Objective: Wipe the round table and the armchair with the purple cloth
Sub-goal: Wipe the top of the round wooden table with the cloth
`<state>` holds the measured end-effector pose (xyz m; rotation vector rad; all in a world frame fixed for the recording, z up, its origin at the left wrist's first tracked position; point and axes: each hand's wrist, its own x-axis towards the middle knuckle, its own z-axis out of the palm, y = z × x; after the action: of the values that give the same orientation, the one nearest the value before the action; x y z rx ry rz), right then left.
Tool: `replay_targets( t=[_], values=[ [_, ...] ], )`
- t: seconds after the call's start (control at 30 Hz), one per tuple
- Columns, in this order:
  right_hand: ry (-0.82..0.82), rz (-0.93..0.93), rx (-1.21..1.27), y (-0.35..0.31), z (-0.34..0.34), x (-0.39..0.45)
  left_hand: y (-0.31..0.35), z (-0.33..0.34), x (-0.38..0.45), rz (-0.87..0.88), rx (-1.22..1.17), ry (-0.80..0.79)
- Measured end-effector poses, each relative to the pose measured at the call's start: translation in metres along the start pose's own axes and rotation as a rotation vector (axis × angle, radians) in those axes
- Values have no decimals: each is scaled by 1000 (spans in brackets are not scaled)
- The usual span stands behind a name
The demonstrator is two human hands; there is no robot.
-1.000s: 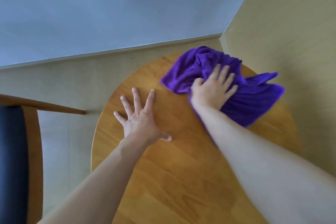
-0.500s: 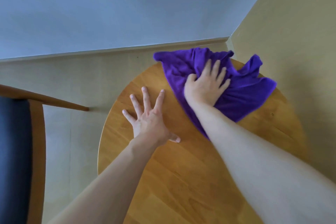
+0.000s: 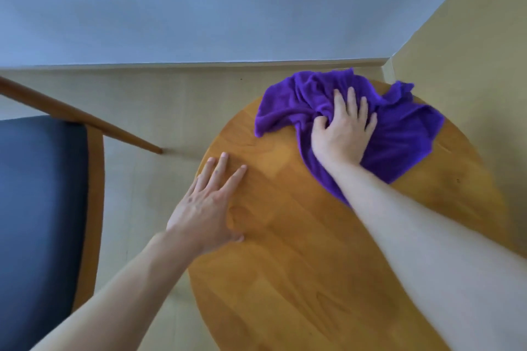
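Observation:
A round wooden table (image 3: 299, 279) fills the lower middle and right. The purple cloth (image 3: 399, 134) lies crumpled on its far part. My right hand (image 3: 342, 131) presses down on the cloth, fingers spread and bunching the fabric. My left hand (image 3: 211, 202) rests flat on the table near its left edge, fingers apart and holding nothing. The armchair (image 3: 40, 208) stands at the left, with a dark blue seat and a wooden frame and armrest (image 3: 85, 120).
A pale wall (image 3: 256, 3) rises behind the table and a beige wall (image 3: 470, 37) closes in at the right, meeting in a corner just beyond the cloth. Light floor shows between the armchair and the table.
The cloth has shifted under my right hand and bunched further. My left hand's fingers have drawn closer together near the table's left edge. More of the armchair shows.

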<state>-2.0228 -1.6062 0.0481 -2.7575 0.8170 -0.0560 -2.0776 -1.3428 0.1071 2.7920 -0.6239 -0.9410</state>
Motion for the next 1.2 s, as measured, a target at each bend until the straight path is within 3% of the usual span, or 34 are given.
replay_targets(
  t=[0.03,0.1,0.27,0.33,0.4,0.6,0.67,0.8,0.87,1.0,1.1,1.13,1.2],
  values=[
    [-5,71,20,-22,5,-14,-1,4,-4,-1,-30,5],
    [-18,-27,-3,-52,13,-46,1,6,-4,-14,-82,23],
    [-217,-841,-121,-30,12,-63,4,4,1,-38,-83,85],
    [-247,-1029,-140,-10,6,-25,3,3,0,-43,-100,105],
    [-239,-967,-153,0,3,3,1,4,1,-37,-126,104],
    [-44,-210,-10,-65,22,-55,-7,12,5,-48,-100,39],
    [-76,-277,-33,-78,24,-81,-5,12,3,-52,-96,48],
    [-179,-805,-144,-41,16,-55,2,19,-11,-96,-78,114],
    [-214,-915,-157,-22,9,-24,10,33,-27,-141,-108,168],
    [-117,-592,-87,-37,15,-36,30,62,-59,-219,-170,274],
    [-61,-297,2,-74,22,-86,39,71,-77,-302,-262,205],
    [-67,-300,8,-81,23,-105,40,72,-82,-318,-271,180],
    [-117,-516,-42,-78,24,-140,39,77,-91,-333,-251,165]
  ],
)
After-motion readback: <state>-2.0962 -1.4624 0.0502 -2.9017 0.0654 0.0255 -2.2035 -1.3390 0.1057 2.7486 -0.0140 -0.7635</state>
